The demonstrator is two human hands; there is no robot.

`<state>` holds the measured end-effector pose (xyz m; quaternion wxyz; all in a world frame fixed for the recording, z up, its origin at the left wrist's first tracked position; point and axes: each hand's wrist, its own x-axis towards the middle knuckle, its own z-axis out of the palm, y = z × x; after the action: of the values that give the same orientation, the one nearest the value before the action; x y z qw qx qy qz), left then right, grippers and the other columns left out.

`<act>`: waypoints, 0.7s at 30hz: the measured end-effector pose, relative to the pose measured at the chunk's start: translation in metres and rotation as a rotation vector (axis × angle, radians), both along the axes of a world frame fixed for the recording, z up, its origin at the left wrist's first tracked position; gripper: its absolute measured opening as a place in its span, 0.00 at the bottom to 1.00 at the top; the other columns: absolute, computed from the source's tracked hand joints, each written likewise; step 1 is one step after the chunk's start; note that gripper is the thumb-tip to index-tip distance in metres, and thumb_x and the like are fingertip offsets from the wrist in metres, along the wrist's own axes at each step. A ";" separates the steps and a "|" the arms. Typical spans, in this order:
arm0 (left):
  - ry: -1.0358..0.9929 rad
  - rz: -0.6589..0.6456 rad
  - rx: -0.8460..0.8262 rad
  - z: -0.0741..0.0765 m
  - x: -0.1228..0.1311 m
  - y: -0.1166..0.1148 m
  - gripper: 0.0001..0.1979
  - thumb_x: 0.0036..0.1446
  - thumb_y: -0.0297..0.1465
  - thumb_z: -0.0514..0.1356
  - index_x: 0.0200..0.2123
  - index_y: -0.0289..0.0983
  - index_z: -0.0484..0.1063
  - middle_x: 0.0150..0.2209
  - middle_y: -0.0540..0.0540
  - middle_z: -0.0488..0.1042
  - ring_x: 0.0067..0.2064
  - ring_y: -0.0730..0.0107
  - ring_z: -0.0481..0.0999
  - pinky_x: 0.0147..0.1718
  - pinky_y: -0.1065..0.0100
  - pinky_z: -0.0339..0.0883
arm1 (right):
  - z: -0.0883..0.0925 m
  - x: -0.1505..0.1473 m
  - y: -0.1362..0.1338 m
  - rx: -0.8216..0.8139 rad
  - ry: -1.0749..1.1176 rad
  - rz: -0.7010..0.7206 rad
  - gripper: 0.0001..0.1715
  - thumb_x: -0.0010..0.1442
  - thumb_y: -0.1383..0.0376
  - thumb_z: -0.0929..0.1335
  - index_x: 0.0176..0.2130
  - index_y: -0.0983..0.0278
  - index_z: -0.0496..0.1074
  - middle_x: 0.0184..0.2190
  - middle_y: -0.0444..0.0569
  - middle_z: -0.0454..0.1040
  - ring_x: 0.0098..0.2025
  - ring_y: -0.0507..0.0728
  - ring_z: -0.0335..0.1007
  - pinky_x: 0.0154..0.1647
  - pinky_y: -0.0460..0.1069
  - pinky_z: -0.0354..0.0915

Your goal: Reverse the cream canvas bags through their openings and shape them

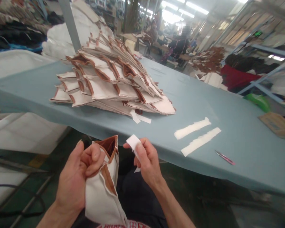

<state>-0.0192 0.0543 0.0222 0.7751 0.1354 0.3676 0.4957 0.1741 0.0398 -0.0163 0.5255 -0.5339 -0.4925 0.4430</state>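
Observation:
My left hand is closed on a white fabric pouch edged with brown trim, its brown-lined opening facing up. The pouch hangs over my lap, in front of the table edge. To its right, my right hand pinches a white strip between thumb and fingers; a bit of white shows below the fingers too. A small gap lies between strip and pouch. Beyond the hands, a large pile of similar pouches is stacked on the table, with short white strips at its near edge.
The blue-green table carries two longer white strips and a small pink-handled tool at right. A cardboard box and a green object stand at the far right. Another person is in the background.

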 end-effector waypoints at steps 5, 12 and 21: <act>0.061 -0.049 0.100 0.010 -0.001 -0.001 0.30 0.46 0.54 0.83 0.20 0.41 0.72 0.18 0.59 0.49 0.19 0.76 0.52 0.21 0.71 0.65 | -0.001 -0.036 0.019 0.219 -0.247 0.203 0.17 0.76 0.53 0.65 0.38 0.59 0.71 0.25 0.40 0.73 0.24 0.52 0.64 0.27 0.48 0.58; 0.724 -0.030 0.487 -0.014 -0.031 0.007 0.20 0.63 0.53 0.73 0.37 0.42 0.83 0.31 0.51 0.77 0.32 0.68 0.74 0.30 0.74 0.69 | 0.001 -0.037 0.020 0.248 -0.292 -0.048 0.15 0.74 0.54 0.65 0.36 0.58 0.69 0.23 0.41 0.74 0.22 0.53 0.67 0.26 0.48 0.59; 0.908 -0.595 0.634 -0.006 -0.043 0.003 0.24 0.71 0.52 0.63 0.32 0.40 0.81 0.29 0.49 0.80 0.31 0.66 0.75 0.31 0.73 0.69 | 0.017 -0.026 0.032 0.184 -0.286 0.152 0.16 0.73 0.52 0.65 0.36 0.58 0.69 0.22 0.38 0.69 0.23 0.52 0.64 0.29 0.47 0.60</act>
<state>-0.0623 0.0571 0.0165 0.5687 0.6523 0.4418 0.2366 0.1482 0.0722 0.0005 0.4616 -0.5024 -0.6396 0.3541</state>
